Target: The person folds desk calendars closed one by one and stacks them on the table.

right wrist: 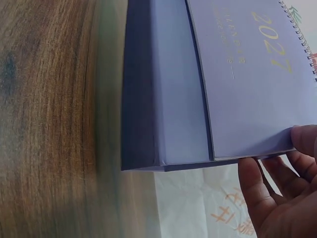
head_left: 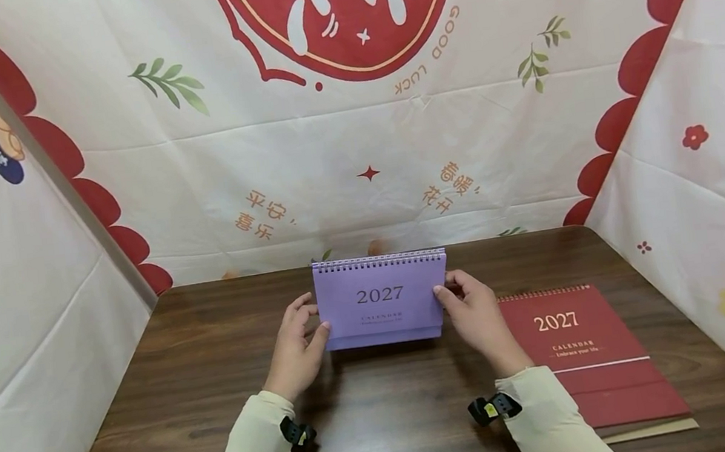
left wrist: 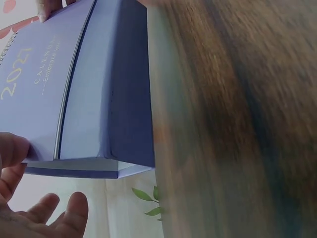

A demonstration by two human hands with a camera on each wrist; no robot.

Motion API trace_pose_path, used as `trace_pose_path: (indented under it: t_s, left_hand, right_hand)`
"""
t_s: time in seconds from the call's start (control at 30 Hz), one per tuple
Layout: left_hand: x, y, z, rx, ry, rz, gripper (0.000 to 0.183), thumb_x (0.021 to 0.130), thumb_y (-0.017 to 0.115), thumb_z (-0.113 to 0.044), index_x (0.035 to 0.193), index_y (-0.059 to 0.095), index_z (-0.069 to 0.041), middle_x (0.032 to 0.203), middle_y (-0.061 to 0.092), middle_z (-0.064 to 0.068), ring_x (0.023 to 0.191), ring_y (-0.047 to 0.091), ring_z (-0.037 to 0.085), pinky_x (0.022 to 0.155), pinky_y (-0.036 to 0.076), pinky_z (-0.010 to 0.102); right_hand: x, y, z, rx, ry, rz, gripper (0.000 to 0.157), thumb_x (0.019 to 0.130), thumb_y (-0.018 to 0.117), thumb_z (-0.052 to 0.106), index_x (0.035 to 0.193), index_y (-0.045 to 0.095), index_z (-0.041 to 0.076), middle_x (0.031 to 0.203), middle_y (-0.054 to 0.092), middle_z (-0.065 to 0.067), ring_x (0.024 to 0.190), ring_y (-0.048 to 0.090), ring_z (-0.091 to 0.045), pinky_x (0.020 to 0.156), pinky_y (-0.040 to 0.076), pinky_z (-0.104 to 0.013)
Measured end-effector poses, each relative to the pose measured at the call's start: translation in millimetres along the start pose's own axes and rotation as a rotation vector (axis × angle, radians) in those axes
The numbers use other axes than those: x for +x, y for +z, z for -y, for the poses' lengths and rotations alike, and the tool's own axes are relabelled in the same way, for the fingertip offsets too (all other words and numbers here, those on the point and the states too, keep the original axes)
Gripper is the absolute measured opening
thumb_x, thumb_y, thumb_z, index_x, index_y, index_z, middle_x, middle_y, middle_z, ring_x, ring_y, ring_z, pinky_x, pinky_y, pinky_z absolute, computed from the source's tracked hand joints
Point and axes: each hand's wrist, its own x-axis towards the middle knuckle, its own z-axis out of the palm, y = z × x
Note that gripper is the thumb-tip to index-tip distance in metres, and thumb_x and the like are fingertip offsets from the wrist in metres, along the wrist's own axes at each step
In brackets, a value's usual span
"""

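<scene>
A purple spiral-bound desk calendar [head_left: 380,295] marked 2027 is upright at the middle of the table, its cover facing me. My left hand [head_left: 296,348] pinches its left side edge, thumb on the cover. In the left wrist view, several fingers of that hand [left wrist: 59,213] spread away from the calendar. At the opposite edge, my right hand [head_left: 477,317] grips with the thumb in front and fingers behind. The right wrist view shows the purple calendar's folded stand base [right wrist: 141,99] close over the tabletop.
A red 2027 calendar [head_left: 602,355] lies flat to the right, partly behind my right forearm. The brown wooden table [head_left: 384,417] ends at a white printed cloth [head_left: 340,146] at the back, with more cloth on both sides.
</scene>
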Motion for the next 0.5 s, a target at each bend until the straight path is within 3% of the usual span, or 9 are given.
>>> trace_pose_path:
  t_s: [0.1,0.3,0.5]
  left_hand:
    - [-0.7,0.2,-0.8,-0.015,0.006,0.003,0.016,0.089,0.059,-0.008,0.104,0.058,-0.011,0.136,0.043,0.007,0.119,0.045,0.024,0.085,0.047,0.044]
    - [-3.2,0.9,-4.1,0.0,-0.078,0.03,0.019,0.092,0.057,-0.016,0.111,0.056,-0.017,0.115,0.061,0.003,0.103,0.059,0.021,0.082,0.048,0.044]
    - [-2.8,0.9,-3.8,-0.021,-0.141,0.036,0.016,0.091,0.059,-0.021,0.107,0.055,-0.021,0.106,0.063,-0.001,0.1,0.059,0.017,0.085,0.048,0.041]
  right_hand:
    - [0.1,-0.6,1.8,-0.002,0.004,-0.008,0.012,0.092,0.058,0.019,0.097,0.057,0.009,0.093,0.061,-0.009,0.08,0.057,-0.018,0.064,0.05,-0.029]
    - [1.0,-2.6,6.1,0.042,-0.003,-0.032,0.018,0.09,0.059,0.013,0.101,0.047,0.006,0.092,0.054,-0.01,0.081,0.053,-0.019,0.064,0.047,-0.027]
    - [3.0,-2.8,6.7,0.02,-0.006,-0.025,0.027,0.092,0.057,0.016,0.117,0.05,0.007,0.099,0.057,-0.009,0.088,0.052,-0.018,0.071,0.047,-0.029]
